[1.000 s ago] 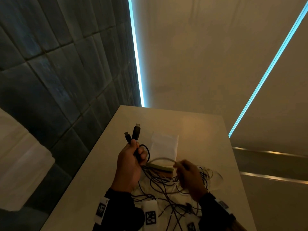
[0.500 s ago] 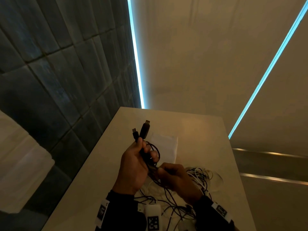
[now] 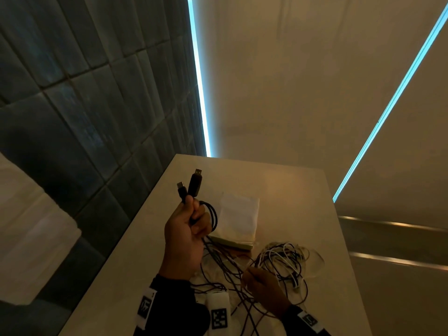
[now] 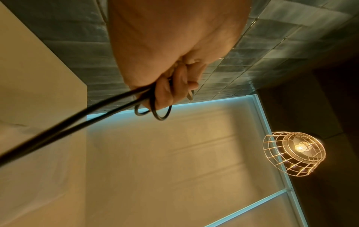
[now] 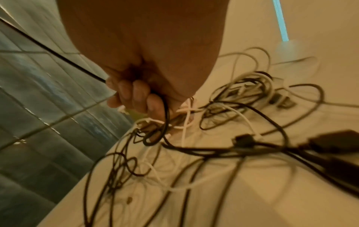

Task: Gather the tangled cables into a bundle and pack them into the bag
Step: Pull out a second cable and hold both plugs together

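Left hand [image 3: 186,235] grips the black cable's two plug ends upright, anchoring its coil, while the right hand [image 3: 263,288] pinches a thin black strand low in the tangled black and white cables [image 3: 283,263], probably feeding slack.

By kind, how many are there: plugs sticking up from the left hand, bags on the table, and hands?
Plugs: 2
Bag: 1
Hands: 2, left hand and right hand, both gripping cables
Total: 5

Interior, styled room, likely home or lounge: dark tiled wall [image 3: 84,98], beige panels with blue light strips [image 3: 200,93], wire-cage pendant lamp [image 4: 293,153], pale table [image 3: 278,185].
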The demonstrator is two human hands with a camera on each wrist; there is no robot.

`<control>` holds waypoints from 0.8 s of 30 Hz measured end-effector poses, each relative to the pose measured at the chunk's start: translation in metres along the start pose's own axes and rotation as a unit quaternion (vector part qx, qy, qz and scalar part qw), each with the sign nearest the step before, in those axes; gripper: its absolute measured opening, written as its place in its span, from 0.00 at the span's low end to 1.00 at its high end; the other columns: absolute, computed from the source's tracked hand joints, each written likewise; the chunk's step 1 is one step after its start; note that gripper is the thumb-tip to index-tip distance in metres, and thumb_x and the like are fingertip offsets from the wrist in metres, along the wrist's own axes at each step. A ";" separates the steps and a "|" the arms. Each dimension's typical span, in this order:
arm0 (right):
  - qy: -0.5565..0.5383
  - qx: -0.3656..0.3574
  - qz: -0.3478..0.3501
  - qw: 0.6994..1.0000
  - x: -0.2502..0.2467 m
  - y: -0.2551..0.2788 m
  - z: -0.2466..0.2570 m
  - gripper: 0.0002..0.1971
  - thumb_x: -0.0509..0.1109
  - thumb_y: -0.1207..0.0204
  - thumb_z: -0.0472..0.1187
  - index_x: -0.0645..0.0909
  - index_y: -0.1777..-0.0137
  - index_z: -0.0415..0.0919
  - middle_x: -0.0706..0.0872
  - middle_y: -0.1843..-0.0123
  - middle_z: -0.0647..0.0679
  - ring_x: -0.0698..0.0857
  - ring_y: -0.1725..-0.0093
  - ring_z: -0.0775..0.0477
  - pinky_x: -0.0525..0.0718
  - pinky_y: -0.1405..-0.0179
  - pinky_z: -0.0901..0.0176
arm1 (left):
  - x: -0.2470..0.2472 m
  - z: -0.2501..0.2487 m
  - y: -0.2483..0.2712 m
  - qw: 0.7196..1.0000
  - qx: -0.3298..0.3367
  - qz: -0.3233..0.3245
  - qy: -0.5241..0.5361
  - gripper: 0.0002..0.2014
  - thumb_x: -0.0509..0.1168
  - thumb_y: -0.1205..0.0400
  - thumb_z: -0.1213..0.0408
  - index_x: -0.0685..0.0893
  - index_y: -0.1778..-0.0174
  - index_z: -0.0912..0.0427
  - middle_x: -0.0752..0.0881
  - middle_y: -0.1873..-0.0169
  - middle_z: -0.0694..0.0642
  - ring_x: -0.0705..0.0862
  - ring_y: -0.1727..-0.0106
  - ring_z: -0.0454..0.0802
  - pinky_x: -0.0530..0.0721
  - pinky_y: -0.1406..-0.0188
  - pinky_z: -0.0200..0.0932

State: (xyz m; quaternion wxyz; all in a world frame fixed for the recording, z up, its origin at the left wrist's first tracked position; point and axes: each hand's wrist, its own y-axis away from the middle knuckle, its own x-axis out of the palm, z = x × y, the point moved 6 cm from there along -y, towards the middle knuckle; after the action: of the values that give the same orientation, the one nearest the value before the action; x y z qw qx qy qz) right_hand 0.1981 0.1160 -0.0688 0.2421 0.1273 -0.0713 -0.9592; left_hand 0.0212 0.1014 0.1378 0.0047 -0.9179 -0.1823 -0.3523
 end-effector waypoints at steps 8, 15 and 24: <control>-0.099 0.073 -0.123 0.985 -0.028 -0.002 0.031 0.13 0.68 0.21 0.39 0.80 0.66 0.35 0.73 0.77 0.50 0.69 0.79 0.52 0.67 0.81 0.61 | -0.012 0.005 -0.002 0.994 0.002 -0.062 -0.090 0.16 0.51 0.10 0.60 0.70 0.65 0.59 0.68 0.73 0.51 0.67 0.74 0.46 0.64 0.74 0.40; -0.221 -0.137 -0.076 0.963 -0.027 0.006 0.172 0.08 0.67 0.20 0.33 0.77 0.57 0.27 0.73 0.73 0.45 0.67 0.77 0.54 0.66 0.79 0.66 | -0.011 0.023 0.000 0.987 -0.071 -0.077 -0.119 0.15 0.53 0.12 0.59 0.74 0.63 0.59 0.84 0.63 0.59 0.78 0.65 0.52 0.69 0.69 0.43; -0.197 -0.178 0.037 0.963 -0.005 0.022 0.175 0.06 0.71 0.25 0.32 0.82 0.63 0.33 0.77 0.73 0.48 0.72 0.74 0.55 0.70 0.73 0.64 | 0.006 0.020 0.005 0.988 -0.151 0.013 -0.040 0.16 0.54 0.13 0.57 0.74 0.63 0.61 0.79 0.66 0.57 0.84 0.64 0.56 0.83 0.60 0.50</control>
State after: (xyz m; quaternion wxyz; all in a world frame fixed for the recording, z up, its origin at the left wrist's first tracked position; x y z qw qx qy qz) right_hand 0.1634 0.1123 0.1045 0.2769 -0.1123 0.0497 -0.9530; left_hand 0.0399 0.1011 0.1269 -0.1364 -0.9237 -0.1149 -0.3390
